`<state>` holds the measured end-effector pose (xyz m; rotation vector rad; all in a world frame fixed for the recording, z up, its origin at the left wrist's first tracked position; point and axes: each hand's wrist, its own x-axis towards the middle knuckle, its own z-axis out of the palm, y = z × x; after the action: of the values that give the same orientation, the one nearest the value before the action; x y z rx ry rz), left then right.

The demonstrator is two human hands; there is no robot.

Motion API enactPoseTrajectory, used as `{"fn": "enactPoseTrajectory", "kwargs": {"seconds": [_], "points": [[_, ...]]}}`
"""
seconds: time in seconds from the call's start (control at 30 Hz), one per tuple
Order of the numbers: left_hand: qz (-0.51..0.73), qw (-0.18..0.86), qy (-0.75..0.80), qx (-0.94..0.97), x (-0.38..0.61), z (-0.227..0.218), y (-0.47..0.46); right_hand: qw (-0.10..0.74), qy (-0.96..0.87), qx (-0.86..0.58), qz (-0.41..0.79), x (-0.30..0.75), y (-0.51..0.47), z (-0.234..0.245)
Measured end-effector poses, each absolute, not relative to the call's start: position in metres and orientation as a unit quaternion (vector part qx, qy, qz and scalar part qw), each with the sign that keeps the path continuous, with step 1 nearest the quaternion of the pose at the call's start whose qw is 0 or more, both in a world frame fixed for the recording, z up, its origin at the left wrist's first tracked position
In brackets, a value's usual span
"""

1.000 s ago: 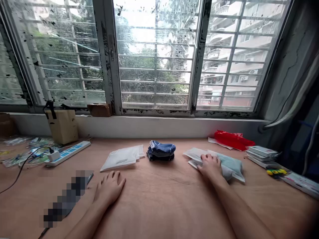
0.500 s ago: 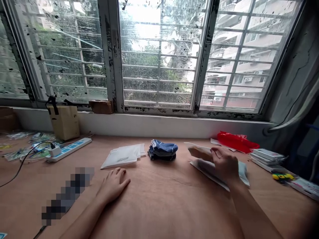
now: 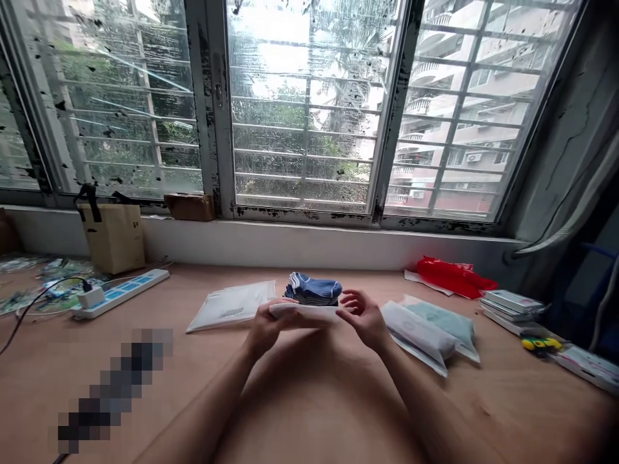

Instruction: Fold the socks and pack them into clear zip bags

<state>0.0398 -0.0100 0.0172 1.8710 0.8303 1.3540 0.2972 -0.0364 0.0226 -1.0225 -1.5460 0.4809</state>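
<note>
In front of the sock pile, a thin translucent plastic bag (image 3: 309, 313) is held up off the table between my two hands, tilted nearly edge-on to me. My left hand (image 3: 269, 330) is closed on its left end. At the right end, my right hand (image 3: 368, 322) pinches the edge between thumb and fingers. Just behind the bag sits a stack of folded blue and dark socks (image 3: 316, 288), its lower part partly covered. Left of the socks lie several flat frosted plastic bags (image 3: 227, 308). Two filled frosted bags, one whitish (image 3: 420, 332) and one pale green (image 3: 445, 322), rest right of my right hand.
At the left are a power strip (image 3: 123, 293), a paper bag (image 3: 113, 238) and a blurred-out dark object (image 3: 116, 390) with a cable. Red plastic (image 3: 452, 276), stacked boxes (image 3: 515, 303) and a yellow-black tool (image 3: 540, 345) lie at the right. A windowsill wall bounds the table's back.
My right hand has brought the plastic bag from above the filled bags to the middle. My left hand has risen from the table and taken hold of its left end.
</note>
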Motion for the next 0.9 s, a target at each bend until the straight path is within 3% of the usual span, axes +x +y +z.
{"fn": "enactPoseTrajectory", "kwargs": {"seconds": [0.17,0.3,0.4,0.5,0.9], "points": [[0.558,0.281,0.366,0.689,0.022,0.011,0.002,0.547,-0.643,-0.468,0.259,0.301,-0.036,0.004],[0.594,-0.033,0.409,0.692,0.023,0.012,-0.012,0.557,-0.656,-0.457,0.223,0.281,-0.047,0.002],[0.497,-0.165,0.28,0.805,0.043,0.016,-0.035,0.548,-0.696,-0.43,0.177,0.268,-0.057,0.003],[0.451,-0.156,0.189,0.858,0.067,0.013,-0.053,0.531,-0.736,-0.399,0.129,0.263,-0.063,0.003],[0.445,-0.121,0.184,0.868,0.065,0.014,-0.054,0.492,-0.786,-0.368,0.06,0.261,-0.069,0.004]]}}
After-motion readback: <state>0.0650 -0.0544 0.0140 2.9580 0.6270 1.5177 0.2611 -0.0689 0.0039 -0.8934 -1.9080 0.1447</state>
